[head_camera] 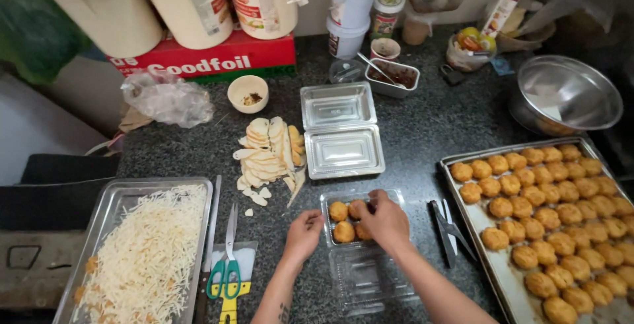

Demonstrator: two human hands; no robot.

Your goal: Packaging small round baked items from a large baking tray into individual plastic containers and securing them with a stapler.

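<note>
- The right hand (385, 220) rests over the right side of a clear plastic clamshell box (360, 252), fingers curled down onto the golden pastry balls (343, 221) inside; whether it grips one or only presses on it, I cannot tell.
- The left hand (304, 231) sits at the box's left edge, fingers bent and touching the rim, holding nothing.
- The box lies on the dark stone counter (422, 132) just in front of the person, lid open toward them; four balls show in it, the rest hidden under the right hand.
- One baking tray (456, 165) to the right carries rows of the same balls, roughly forty, with a gap at its near left side.
- One pair of metal tongs (451, 228) lies between box and tray.
- One empty clamshell box (341, 130) stands open behind the filled one.
- One pile of sliced pale pieces (269, 155) lies left of it.
- One tray of shredded cheese (148, 251) sits far left, with one pair of green-handled scissors (226, 264) beside it.
- Three large buckets (191, 3) stand at the back, and one steel bowl (568, 93) at the right.
</note>
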